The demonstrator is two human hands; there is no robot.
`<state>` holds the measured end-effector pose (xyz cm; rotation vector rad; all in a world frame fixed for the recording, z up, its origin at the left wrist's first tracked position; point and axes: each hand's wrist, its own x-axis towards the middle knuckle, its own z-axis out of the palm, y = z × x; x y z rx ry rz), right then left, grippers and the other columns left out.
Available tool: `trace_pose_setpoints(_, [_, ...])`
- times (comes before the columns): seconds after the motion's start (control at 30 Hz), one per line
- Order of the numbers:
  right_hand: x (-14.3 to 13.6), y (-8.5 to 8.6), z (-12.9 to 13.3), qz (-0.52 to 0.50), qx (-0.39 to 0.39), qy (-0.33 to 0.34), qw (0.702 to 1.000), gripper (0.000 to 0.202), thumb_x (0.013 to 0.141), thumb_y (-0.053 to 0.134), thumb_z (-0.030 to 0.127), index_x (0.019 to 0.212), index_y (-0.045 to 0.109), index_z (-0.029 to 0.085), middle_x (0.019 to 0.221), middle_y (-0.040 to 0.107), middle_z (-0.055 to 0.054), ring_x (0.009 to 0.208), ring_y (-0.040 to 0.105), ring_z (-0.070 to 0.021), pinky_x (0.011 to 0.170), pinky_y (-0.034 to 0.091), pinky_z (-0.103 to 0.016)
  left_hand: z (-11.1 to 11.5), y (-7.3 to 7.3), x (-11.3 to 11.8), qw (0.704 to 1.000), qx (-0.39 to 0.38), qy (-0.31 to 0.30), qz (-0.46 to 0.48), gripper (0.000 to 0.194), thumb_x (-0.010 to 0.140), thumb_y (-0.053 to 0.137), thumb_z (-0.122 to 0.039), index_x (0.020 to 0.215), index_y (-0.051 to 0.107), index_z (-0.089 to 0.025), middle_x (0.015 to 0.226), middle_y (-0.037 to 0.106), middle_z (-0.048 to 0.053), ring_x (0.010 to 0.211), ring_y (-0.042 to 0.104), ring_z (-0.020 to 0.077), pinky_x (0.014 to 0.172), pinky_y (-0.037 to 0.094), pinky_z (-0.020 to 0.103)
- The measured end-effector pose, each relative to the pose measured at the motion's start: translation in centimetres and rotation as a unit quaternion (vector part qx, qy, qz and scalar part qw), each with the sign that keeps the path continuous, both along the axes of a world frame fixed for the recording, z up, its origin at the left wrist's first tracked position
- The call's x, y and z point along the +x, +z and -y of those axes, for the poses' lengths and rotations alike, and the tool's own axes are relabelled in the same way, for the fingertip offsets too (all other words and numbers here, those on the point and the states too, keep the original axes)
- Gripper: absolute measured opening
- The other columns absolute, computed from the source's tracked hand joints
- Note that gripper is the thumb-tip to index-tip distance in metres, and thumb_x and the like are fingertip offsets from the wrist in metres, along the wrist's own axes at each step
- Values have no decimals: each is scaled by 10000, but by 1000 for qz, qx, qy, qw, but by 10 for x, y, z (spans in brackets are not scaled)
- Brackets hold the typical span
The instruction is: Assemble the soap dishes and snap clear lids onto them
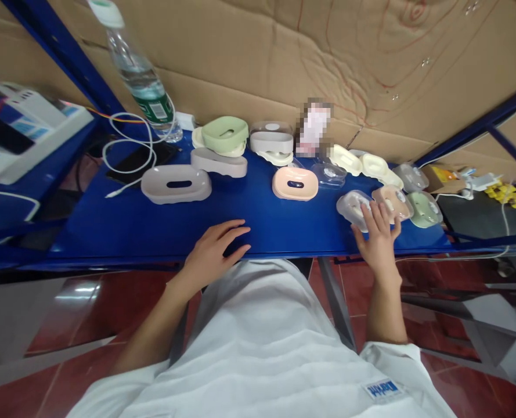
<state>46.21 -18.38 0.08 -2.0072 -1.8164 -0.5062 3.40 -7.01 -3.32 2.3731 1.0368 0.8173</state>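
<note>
"So, how is this handling best done?"

"In my judgement, with light, level fingertips. The right hand point(377, 239) is spread over the clear-lidded box point(350, 208) and the pink box point(399, 202); firm contact cannot be confirmed. The left hand point(210, 253), fingers apart, holds nothing by the near edge of the blue table point(292, 232)."

"Condition of the boxes?"

"Both lie at right: rounded, glossy, upright, partly hidden by fingers."

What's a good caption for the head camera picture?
Right hand at lidded dishes, left hand near the edge of the blue table.
</note>
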Motion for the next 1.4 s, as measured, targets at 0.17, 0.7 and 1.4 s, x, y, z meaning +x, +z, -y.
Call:
trace_pose_setpoints(0.17, [-29, 14, -67, -13, -60, 114, 992, 612, 1115, 494, 460, 1684, 417, 250, 1726, 450, -158, 1617, 404, -345, 1298, 305, -623, 0, -3, 0, 1000, 16, -13, 4, 324, 1074, 601, -461, 1300, 743, -277, 1433, 715, 85, 1298, 692, 285, 1135, 570, 487])
trace_pose_setpoints(0.7, [-109, 25, -124, -72, -149, 337, 927, 443, 1150, 438, 440, 1503, 628, 254, 1546, 662, -111, 1459, 582, -276, 1246, 369, -511, 2, -6, 5, 995, 96, -6, -33, 441, 1028, 706, -360, 1464, 665, -307, 1729, 441, 103, 1618, 407, 357, 1280, 459, 562])
trace_pose_setpoints(1.4, [-94, 42, -152, -55, -137, 308, 940, 373, 1113, 505, 458, 1296, 743, 236, 1317, 742, -129, 1289, 642, -342, 1149, 432, -556, -2, 0, -7, 978, 55, 94, 178, 326, 1116, 513, -416, 1336, 714, -284, 1491, 642, 84, 1547, 510, 313, 1305, 433, 602])
